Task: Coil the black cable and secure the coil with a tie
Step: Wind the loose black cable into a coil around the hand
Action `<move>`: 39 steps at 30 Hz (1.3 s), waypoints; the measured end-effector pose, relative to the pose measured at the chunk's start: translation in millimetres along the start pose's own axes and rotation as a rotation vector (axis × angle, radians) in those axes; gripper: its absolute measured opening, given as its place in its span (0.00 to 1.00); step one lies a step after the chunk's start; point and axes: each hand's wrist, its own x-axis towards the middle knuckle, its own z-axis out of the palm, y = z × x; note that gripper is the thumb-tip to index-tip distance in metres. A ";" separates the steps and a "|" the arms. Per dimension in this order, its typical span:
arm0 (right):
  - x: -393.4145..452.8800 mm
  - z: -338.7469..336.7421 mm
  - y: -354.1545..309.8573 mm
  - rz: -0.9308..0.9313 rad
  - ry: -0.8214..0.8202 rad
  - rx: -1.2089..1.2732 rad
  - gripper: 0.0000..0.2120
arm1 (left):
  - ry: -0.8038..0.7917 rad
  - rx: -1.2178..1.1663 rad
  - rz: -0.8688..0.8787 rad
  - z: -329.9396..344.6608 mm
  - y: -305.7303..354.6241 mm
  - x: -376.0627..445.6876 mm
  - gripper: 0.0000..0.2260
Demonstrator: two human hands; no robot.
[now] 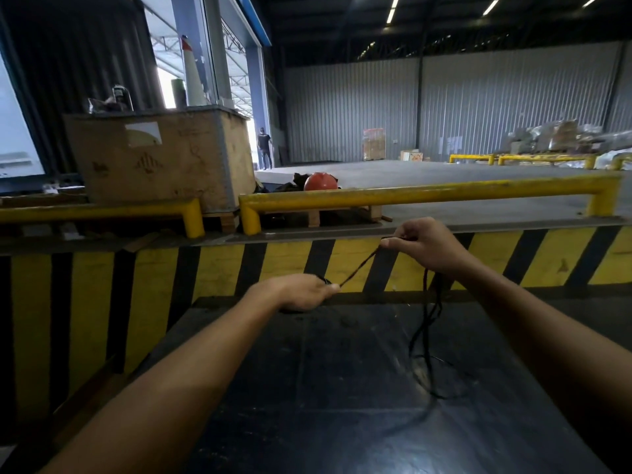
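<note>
A thin black cable (359, 268) runs taut between my two hands above a dark table (325, 388). My left hand (304, 290) pinches one part of it low and near the table's far edge. Higher and to the right, my right hand (422, 246) grips the cable between thumb and fingers. Below the right hand several strands hang down (427, 323) and trail in loose curves on the tabletop. No tie is visible.
Beyond the table stands a yellow-and-black striped dock wall (219, 268) topped by yellow guard rails (427, 195). A wooden crate (164, 155) and a red ball-like object (319, 182) sit behind the rails. A person (264, 147) stands far off in the doorway.
</note>
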 end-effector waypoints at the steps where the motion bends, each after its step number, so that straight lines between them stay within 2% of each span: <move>1: 1.0 -0.9 0.2 -0.008 0.006 -0.016 0.09 | -0.140 -0.086 0.006 3.7 1.9 -3.4 0.24; 3: 1.8 -2.2 2.1 -0.020 0.033 -0.011 0.09 | -0.465 -0.415 0.058 7.7 3.3 -10.6 0.23; 5: 0.3 -1.0 6.5 -0.027 0.065 -0.010 0.09 | -0.707 -0.714 0.187 6.9 1.5 -16.3 0.21; 7: -4.8 5.1 12.3 -0.004 0.089 -0.007 0.11 | -0.822 -0.979 0.364 3.5 5.3 -19.8 0.20; 9: -11.6 16.9 17.6 0.046 0.055 0.018 0.14 | -0.812 -1.238 0.556 -2.0 13.7 -21.0 0.22; 11: -20.3 34.5 20.8 0.100 -0.060 0.062 0.18 | -0.654 -1.446 0.709 -9.3 25.3 -20.0 0.23; 13: -31.9 53.3 20.5 0.144 -0.169 0.094 0.20 | -0.400 -1.603 0.772 -18.9 36.7 -16.5 0.22; 18: -51.6 79.5 23.5 0.065 -0.348 0.031 0.18 | 0.281 -1.770 0.670 -37.5 35.6 4.1 0.17; 19: -53.4 79.6 24.7 0.068 -0.397 0.022 0.17 | 0.442 -1.731 0.583 -38.0 29.4 8.7 0.15; 20: -54.7 78.9 26.1 0.068 -0.457 -0.014 0.16 | 0.612 -1.588 0.469 -37.0 20.8 12.4 0.14; 21: -55.4 77.2 27.8 0.058 -0.512 -0.074 0.15 | 0.748 -1.335 0.368 -34.2 11.2 13.5 0.14; 22: -54.4 74.0 29.5 0.047 -0.545 -0.141 0.15 | 0.821 -1.042 0.293 -29.8 0.1 15.5 0.18; 23: -51.5 69.2 31.2 0.047 -0.551 -0.196 0.15 | 0.821 -0.784 0.252 -23.3 -11.6 18.6 0.21; 26: -36.0 47.1 33.8 0.072 -0.485 -0.321 0.13 | 0.581 -0.288 0.192 1.3 -42.3 23.3 0.20; 29: -21.8 27.1 33.9 0.120 -0.427 -0.433 0.12 | 0.200 -0.046 0.015 20.6 -60.8 22.4 0.21; 31: -14.9 16.9 34.9 0.176 -0.348 -0.443 0.11 | 0.024 0.065 -0.097 25.6 -68.2 19.7 0.25; 35: -7.5 7.8 38.7 0.236 -0.194 -0.476 0.13 | -0.273 -0.064 -0.169 23.8 -59.8 2.9 0.24; 39: -8.1 7.2 49.4 0.334 -0.081 -0.487 0.15 | -0.639 -0.424 -0.022 27.8 -40.9 -16.3 0.19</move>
